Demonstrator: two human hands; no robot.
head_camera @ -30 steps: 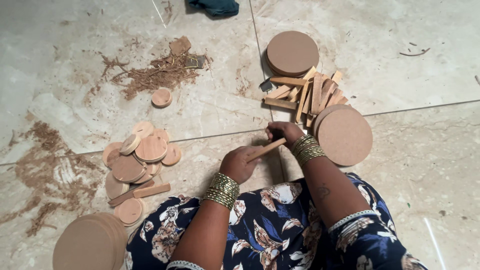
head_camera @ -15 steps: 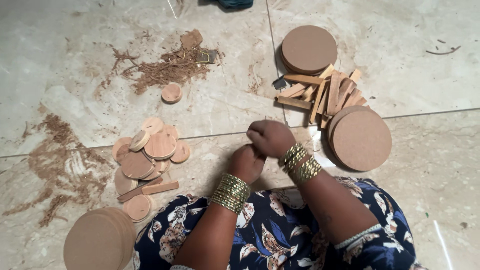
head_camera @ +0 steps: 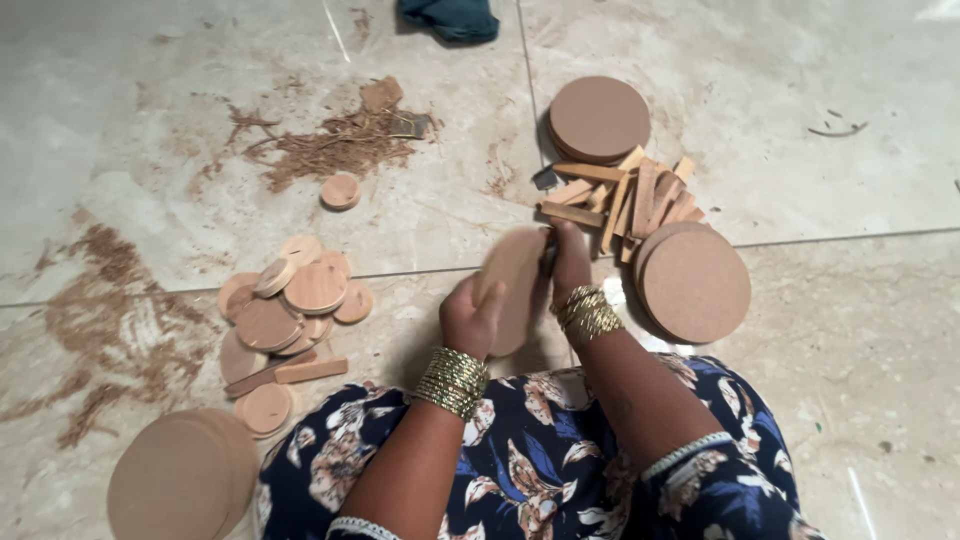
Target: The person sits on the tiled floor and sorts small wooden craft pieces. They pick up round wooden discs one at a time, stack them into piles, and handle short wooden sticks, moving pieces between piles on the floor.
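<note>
Near the middle of the frame, both hands clamped on one round wooden disc (head_camera: 513, 285), held tilted above the floor (head_camera: 150, 150) just ahead of the knees. Left hand (head_camera: 472, 315) gripping the disc's lower left edge, gold bangles (head_camera: 452, 382) stacked on that wrist. Right hand (head_camera: 570, 258) closed on the disc's upper right edge, with something dark and small between fingers and disc, too blurred to tell. More bangles on the right wrist.

Right of centre, touching the right hand's far side: a loose pile of short wooden sticks (head_camera: 625, 195). Above it, upper middle, a stack of large brown discs (head_camera: 599, 118); below and to the right of the pile, a second large disc stack (head_camera: 695, 282).

Left of centre: a heap of small pale wooden rounds (head_camera: 290, 305), overlapping, with two flat sticks beside them. One small round (head_camera: 340, 190) alone, higher up. Upper left of centre, a patch of brown shavings (head_camera: 330, 145); more sawdust along the left edge. Bottom left corner, another large disc stack (head_camera: 180, 480). Top edge, a dark green cloth (head_camera: 450, 18). Bottom centre, a blue flowered dress (head_camera: 540, 470) over the lap.
</note>
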